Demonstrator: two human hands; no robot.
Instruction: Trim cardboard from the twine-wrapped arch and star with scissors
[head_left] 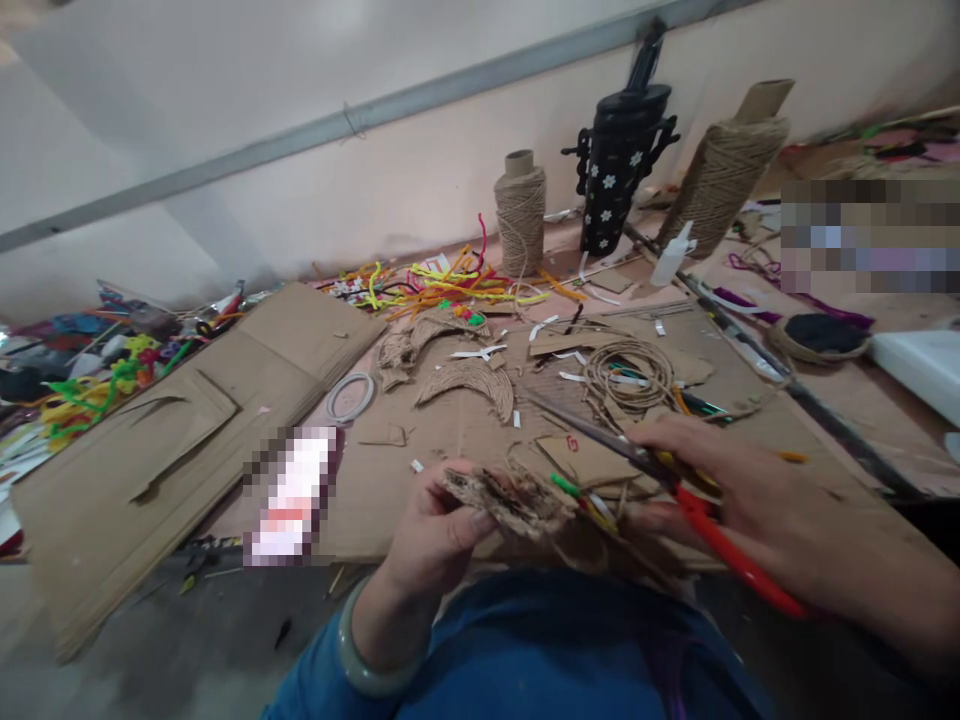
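Observation:
My left hand (442,530) is closed on a curved piece of cardboard wound with twine (517,500), thumb on top, close to my body. My right hand (735,500) grips a pair of scissors with red handles (727,550), the blades pointing up and left over the cardboard. Whether the blades are fully closed is hard to make out. Two more twine-wrapped crescents (469,388) lie just beyond on the cardboard mat (442,440). A coil of twine (630,372) rests past the scissors. A green tip and white scraps show between my hands.
Stacked cardboard sheets (247,360) lie at left, with a tape roll (350,397) beside them. Colourful pipe cleaners (442,285) sit at the back. Twine spools (520,215), a black flowered container (615,170) and a glue bottle (673,255) stand along the wall.

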